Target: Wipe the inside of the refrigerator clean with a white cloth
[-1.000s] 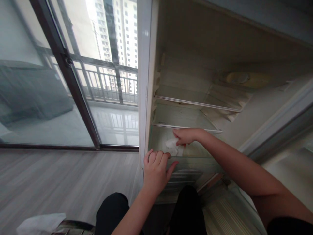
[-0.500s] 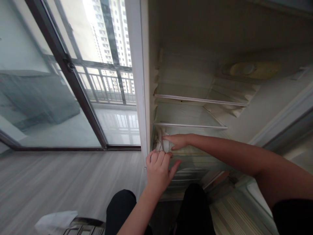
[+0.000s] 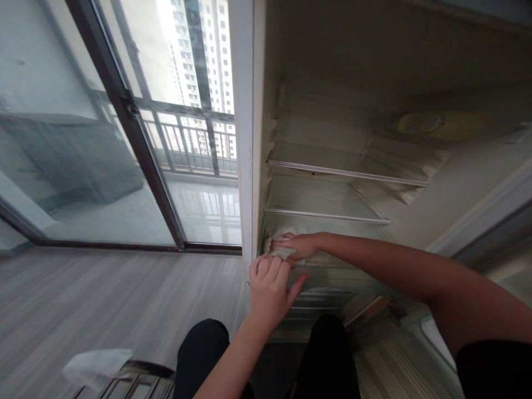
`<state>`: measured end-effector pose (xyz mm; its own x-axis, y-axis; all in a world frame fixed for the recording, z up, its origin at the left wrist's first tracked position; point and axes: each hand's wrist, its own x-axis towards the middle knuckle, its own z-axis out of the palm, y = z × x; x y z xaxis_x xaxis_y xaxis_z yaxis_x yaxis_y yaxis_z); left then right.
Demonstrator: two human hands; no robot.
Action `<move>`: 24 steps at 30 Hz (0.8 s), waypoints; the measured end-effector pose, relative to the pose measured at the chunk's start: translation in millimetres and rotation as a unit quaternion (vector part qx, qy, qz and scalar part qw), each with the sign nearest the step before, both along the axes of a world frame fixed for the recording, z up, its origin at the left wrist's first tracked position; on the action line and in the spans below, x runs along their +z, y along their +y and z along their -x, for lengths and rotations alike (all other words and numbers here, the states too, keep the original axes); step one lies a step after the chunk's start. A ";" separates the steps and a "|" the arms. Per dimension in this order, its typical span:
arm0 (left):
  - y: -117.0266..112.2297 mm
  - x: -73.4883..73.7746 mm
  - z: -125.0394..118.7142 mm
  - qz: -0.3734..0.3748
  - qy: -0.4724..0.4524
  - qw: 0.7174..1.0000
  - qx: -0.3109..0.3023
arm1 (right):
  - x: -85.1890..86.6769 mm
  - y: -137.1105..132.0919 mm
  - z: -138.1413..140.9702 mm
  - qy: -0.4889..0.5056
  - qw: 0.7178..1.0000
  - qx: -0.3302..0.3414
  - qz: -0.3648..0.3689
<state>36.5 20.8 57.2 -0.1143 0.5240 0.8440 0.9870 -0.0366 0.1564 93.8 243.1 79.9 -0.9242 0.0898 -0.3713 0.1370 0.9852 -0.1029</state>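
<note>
White cloth [image 3: 281,250] lies bunched under your right hand [image 3: 298,245], down in the left front corner of the fridge's lowest compartment, just behind the front ledge [image 3: 332,272] and below the lower glass shelf [image 3: 320,213]. Your right grip presses flat on it, fingers spread over the wad and pointing left toward the fridge's left wall [image 3: 262,183]; it looks like a press rather than a closed pinch, so the cloth is pinned, not lifted. The cloth runs roughly left to right along the ledge, with a loose fold poking out toward the back wall, and the open compartment floor stretches away to the right of it.

Your right forearm comes in from the right, long and nearly level, crossing the whole width of the opening with the wrist straight. Your left hand [image 3: 271,289] is the nearer one to you: it sits just in front of the cloth, fingers curled over the ledge near the fridge's left edge, thumb splayed right, bracing rather than holding anything loose. The two hands are almost touching, left below and in front of right.

Outside the fridge, a sliding glass door [image 3: 124,127] stands to the left, and a pale rag [image 3: 97,366] lies on the wooden floor [image 3: 83,299] by your knee.
</note>
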 end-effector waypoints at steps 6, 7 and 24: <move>-1.0 0.0 -0.2 -0.005 0.002 1.000 -0.005 | 10.8 -13.3 -10.4 -0.037 0.970 -0.174 -0.166; -1.3 0.2 -0.2 -0.006 0.002 1.000 -0.005 | 10.0 -14.1 -9.2 -0.045 0.966 -0.176 -0.186; -5.3 -11.1 15.5 -0.066 -0.046 0.996 -0.046 | -49.8 17.5 39.1 0.085 0.977 -0.196 0.022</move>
